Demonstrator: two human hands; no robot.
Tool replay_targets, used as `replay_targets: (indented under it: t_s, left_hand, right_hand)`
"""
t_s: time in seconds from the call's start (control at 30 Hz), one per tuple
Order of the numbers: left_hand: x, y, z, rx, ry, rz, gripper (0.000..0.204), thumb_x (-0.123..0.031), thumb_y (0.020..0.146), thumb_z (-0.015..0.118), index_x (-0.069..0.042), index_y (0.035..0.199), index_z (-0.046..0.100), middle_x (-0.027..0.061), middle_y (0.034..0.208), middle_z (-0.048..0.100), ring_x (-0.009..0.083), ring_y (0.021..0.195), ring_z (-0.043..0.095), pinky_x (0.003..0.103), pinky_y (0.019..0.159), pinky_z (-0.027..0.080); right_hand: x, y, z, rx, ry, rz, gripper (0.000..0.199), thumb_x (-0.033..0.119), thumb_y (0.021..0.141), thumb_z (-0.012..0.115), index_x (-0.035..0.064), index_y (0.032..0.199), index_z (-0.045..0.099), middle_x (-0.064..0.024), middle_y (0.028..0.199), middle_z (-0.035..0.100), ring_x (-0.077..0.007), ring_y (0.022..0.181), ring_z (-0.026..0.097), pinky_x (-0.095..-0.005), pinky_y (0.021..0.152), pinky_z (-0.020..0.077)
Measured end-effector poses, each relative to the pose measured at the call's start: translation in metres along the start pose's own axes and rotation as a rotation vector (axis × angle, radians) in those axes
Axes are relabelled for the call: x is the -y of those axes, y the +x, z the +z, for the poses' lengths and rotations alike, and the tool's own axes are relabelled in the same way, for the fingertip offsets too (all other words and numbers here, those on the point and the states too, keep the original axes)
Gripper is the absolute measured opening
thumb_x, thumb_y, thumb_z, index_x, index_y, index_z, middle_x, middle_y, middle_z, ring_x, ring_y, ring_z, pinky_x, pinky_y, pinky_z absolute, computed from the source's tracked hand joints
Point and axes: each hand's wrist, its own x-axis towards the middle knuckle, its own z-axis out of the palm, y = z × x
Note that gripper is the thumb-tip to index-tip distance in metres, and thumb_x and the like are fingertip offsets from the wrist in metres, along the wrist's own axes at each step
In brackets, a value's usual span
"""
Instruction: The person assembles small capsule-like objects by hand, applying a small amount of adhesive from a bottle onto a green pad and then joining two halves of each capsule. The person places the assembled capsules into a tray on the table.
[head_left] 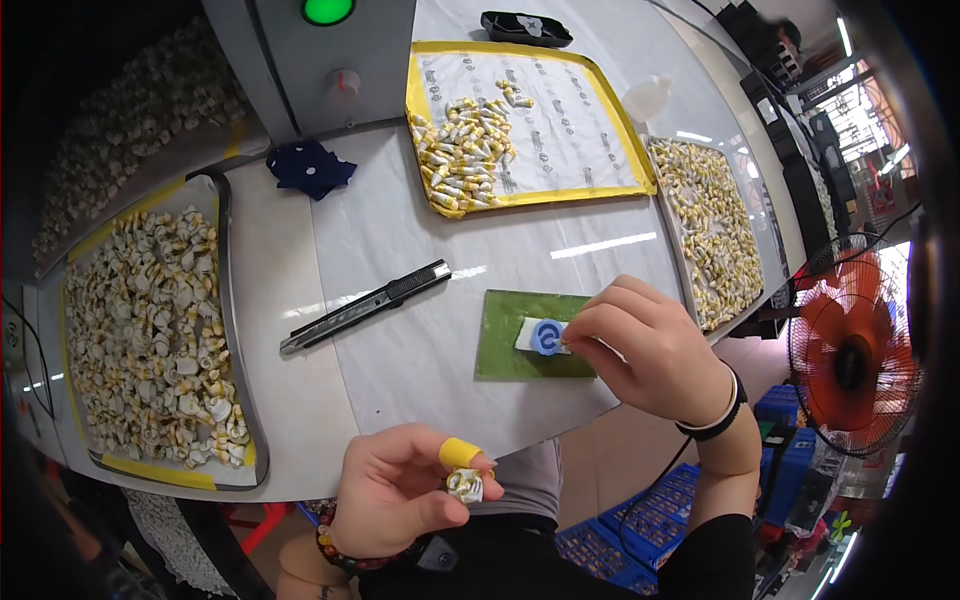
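Our left hand (pixel 395 490), w/ a yellow finger cot (pixel 459 453) on the index tip, has thumb & fingers pinched together on a small folded white-and-yellow piece (pixel 465 486), held off the table edge, just below the green cutting mat (pixel 505 345). Our right hand (pixel 650 350) sits at the mat's right end, fingertips closed on a blue tape roll (pixel 546 337) that rests on a white slip (pixel 530 335) on the mat. Left of the mat lies a black-and-silver utility knife (pixel 365 305), angled. Far left of the mat, a grey tray (pixel 232 300) is heaped w/ folded pieces. Above the mat, a yellow-rimmed tray (pixel 600 110) holds a smaller pile; right of the mat, another tray (pixel 715 230) is full. A dark blue cloth (pixel 310 167) lies up-left of the mat, and an orange fan (pixel 850 365) stands off to its right.
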Motion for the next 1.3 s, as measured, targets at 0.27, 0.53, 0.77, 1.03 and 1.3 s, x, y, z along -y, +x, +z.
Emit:
replay_targets:
  t_s: [0.27, 0.53, 0.77, 1.03, 1.3]
  left_hand:
    - [-0.001, 0.0, -0.002, -0.002, -0.028, 0.015, 0.036, -0.005, 0.082, 0.077, 0.007, 0.111, 0.061, 0.0155, 0.106, 0.067, 0.0227, 0.097, 0.068, 0.037, 0.089, 0.054]
    - [-0.002, 0.002, 0.001, -0.019, -0.037, 0.002, 0.034, -0.004, 0.082, 0.077, 0.007, 0.11, 0.061, 0.0151, 0.105, 0.067, 0.0221, 0.096, 0.069, 0.037, 0.09, 0.054]
    - [-0.001, 0.015, 0.003, 0.012, -0.166, -0.301, 0.039, -0.029, 0.086, 0.074, 0.003, 0.104, 0.06, 0.0112, 0.091, 0.069, 0.0158, 0.083, 0.066, 0.029, 0.078, 0.052]
    - [0.0, 0.018, 0.005, 0.141, -0.332, -0.458, 0.032, -0.031, 0.094, 0.066, -0.001, 0.1, 0.057, 0.0067, 0.089, 0.068, 0.0092, 0.082, 0.063, 0.024, 0.079, 0.05]
    - [0.002, 0.018, 0.005, 0.152, -0.343, -0.471, 0.029, -0.028, 0.095, 0.066, -0.001, 0.1, 0.057, 0.0062, 0.09, 0.068, 0.0086, 0.083, 0.064, 0.024, 0.079, 0.05]
  right_hand:
    - [0.0, 0.008, 0.005, 0.087, 0.026, -0.011, 0.015, -0.003, 0.075, 0.069, 0.0033, 0.085, 0.061, -0.0092, 0.078, 0.059, -0.0288, 0.074, 0.058, -0.0371, 0.065, 0.0486]
    - [0.007, 0.011, -0.005, 0.038, 0.371, 0.21, 0.011, -0.007, 0.073, 0.067, 0.002, 0.079, 0.062, -0.0073, 0.073, 0.061, -0.0221, 0.068, 0.06, -0.0326, 0.062, 0.0473]
    - [0.03, -0.005, 0.002, -0.145, 0.713, -0.081, 0.018, -0.007, 0.074, 0.071, 0.0013, 0.091, 0.07, -0.0082, 0.087, 0.068, -0.0194, 0.069, 0.061, -0.0293, 0.06, 0.0489]
    - [0.044, -0.002, 0.006, -0.297, 0.321, -0.423, 0.016, 0.002, 0.074, 0.072, 0.006, 0.089, 0.072, -0.0052, 0.09, 0.067, -0.0184, 0.076, 0.064, -0.0257, 0.059, 0.049]
    - [0.056, -0.005, -0.004, -0.228, 0.311, -0.32, 0.016, 0.004, 0.074, 0.072, 0.0051, 0.091, 0.072, -0.0071, 0.088, 0.067, -0.019, 0.076, 0.064, -0.026, 0.059, 0.0496]
